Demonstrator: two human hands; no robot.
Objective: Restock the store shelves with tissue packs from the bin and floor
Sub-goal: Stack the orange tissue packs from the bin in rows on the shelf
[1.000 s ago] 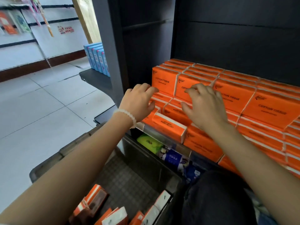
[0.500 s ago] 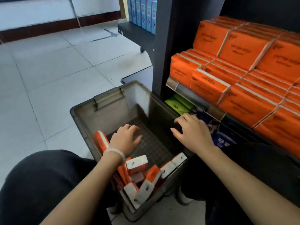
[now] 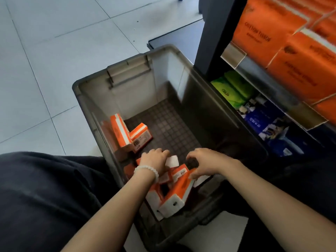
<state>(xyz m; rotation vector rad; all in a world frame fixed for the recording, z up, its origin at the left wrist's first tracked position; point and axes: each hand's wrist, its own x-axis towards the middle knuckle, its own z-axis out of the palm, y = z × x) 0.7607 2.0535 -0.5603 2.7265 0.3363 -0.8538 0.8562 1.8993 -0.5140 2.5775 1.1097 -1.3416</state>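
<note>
Tiled floor (image 3: 54, 51), grey bin (image 3: 127, 73), both grips grasping tissue packs (image 3: 174, 193), stocked shelf (image 3: 291, 51).

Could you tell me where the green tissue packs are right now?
Upper right of the head view: the green tissue packs sit on the lower shelf, under the orange packs, beside the bin.

A shop aisle. A dark metal display shelf (image 3: 209, 42) carries rows of identical orange tissue packs (image 3: 263, 33) behind clear price-tag holders (image 3: 233, 56); below them on the shelf sit green packs (image 3: 231, 90) and blue packs (image 3: 263, 122). Beside the shelf, pale floor tiles (image 3: 63, 42).
</note>
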